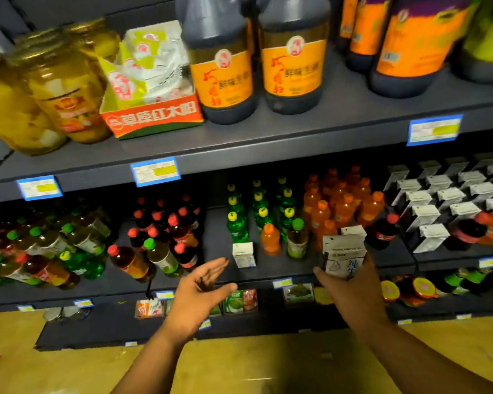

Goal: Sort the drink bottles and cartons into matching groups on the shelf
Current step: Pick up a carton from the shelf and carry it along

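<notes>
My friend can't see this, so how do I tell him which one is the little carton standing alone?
Find the middle shelf, packed with drinks. Near its front edge, just before the yellow-capped green bottles, stands a small white carton. It is the leftmost carton, with bare shelf on its left.

Shop: price-tagged shelves [268, 137] of drinks
</notes>
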A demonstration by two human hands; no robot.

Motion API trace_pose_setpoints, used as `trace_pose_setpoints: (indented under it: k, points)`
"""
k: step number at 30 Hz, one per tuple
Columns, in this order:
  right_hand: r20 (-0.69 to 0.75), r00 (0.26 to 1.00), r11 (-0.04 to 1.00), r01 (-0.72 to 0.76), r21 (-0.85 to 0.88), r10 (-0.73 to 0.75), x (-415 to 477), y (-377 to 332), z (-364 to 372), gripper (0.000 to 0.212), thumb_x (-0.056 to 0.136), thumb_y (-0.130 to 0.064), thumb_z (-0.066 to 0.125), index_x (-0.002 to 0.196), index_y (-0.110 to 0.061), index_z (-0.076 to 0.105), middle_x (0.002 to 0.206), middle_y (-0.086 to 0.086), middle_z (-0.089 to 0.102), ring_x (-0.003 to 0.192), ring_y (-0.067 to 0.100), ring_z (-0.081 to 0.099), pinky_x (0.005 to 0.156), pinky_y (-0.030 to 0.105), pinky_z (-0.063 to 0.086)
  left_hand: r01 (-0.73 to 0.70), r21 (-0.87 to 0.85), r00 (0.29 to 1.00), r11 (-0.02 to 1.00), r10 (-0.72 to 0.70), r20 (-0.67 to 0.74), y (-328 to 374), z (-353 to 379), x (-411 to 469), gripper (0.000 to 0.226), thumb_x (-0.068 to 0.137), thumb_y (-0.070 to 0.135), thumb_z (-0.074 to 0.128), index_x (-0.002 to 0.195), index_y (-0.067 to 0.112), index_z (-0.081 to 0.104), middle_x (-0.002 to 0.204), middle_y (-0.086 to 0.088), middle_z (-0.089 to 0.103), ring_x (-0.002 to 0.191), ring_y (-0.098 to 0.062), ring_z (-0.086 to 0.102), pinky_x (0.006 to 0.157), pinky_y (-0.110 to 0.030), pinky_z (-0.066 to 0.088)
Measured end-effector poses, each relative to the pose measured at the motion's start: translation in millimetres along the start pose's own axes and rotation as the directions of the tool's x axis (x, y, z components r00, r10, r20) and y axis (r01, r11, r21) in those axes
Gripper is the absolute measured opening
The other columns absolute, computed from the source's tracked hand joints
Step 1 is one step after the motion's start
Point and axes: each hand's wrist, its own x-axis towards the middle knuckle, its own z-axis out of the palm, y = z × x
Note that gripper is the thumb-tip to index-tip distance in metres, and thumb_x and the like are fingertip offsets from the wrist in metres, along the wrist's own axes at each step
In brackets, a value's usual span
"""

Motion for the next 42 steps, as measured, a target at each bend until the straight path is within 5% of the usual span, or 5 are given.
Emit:
trace_pose_setpoints:
  k: [9, 15, 23, 34, 42]
  points:
    - [0.024, 1.0, 0.998, -0.018, -0.067, 0.02, 57.8, 11.2, -116.2, 0.072, 0.067, -0.016, 0.09, 0.127, -0.024, 0.049, 0.111, -0.007, 0.064, 0.103, 0.016, 0.06, 0.088, 0.034, 0.049, 0.04, 0.007, 0.995, 0.999, -0.039, -0.092, 22.5, 139.0, -10.0, 0.061, 0.072, -0.002, 0.082, 0.129, 0.014, 0.065, 0.126, 0.011, 0.071, 0.125, -0.003, 0.06, 0.108, -0.03, 0.048]
    - [0.048, 0.998, 0.998, -0.034, -0.047, 0.037, 71.0, 18.8, -150.8, 0.064, 0.067, -0.012, 0.09, 0.118, -0.025, 0.052, 0.109, -0.007, 0.068, 0.102, 0.015, 0.065, 0.086, 0.029, 0.048, 0.007, -0.004, 0.997, 1.0, -0.008, -0.083, 33.6, 186.1, -15.0, 0.061, 0.074, -0.007, 0.08, 0.129, 0.013, 0.064, 0.128, 0.008, 0.07, 0.124, -0.001, 0.059, 0.088, -0.012, 0.052]
    - [0.04, 0.999, 0.997, -0.015, -0.079, 0.018, 83.6, 22.8, -159.2, 0.069, 0.064, -0.018, 0.092, 0.119, -0.029, 0.052, 0.111, -0.008, 0.068, 0.104, 0.015, 0.065, 0.088, 0.033, 0.051, -0.034, 0.0, 0.998, 0.999, 0.034, -0.043, 44.8, 203.0, -6.4, 0.064, 0.075, -0.002, 0.082, 0.133, 0.016, 0.062, 0.13, 0.012, 0.068, 0.126, 0.0, 0.058, 0.101, -0.017, 0.049]
    - [0.009, 1.0, 0.992, -0.012, -0.126, 0.013, 68.1, 13.0, -149.6, 0.078, 0.063, -0.022, 0.092, 0.128, -0.027, 0.049, 0.115, -0.005, 0.065, 0.111, 0.02, 0.062, 0.092, 0.039, 0.054, -0.053, 0.008, 0.998, 0.999, 0.053, 0.022, 28.7, 196.7, -1.7, 0.063, 0.073, 0.001, 0.085, 0.13, 0.017, 0.064, 0.126, 0.016, 0.07, 0.125, -0.001, 0.06, 0.101, -0.015, 0.048]
    - [-0.032, 0.999, 0.993, -0.007, -0.117, 0.003, 45.7, 2.4, -157.0, 0.082, 0.065, -0.017, 0.092, 0.132, -0.027, 0.046, 0.111, -0.011, 0.061, 0.103, 0.013, 0.057, 0.09, 0.029, 0.049, -0.09, -0.039, 0.986, 0.995, 0.094, 0.136, 18.7, 203.6, 15.3, 0.062, 0.072, -0.004, 0.083, 0.128, 0.015, 0.063, 0.123, 0.018, 0.07, 0.123, 0.001, 0.06, 0.094, -0.01, 0.047]
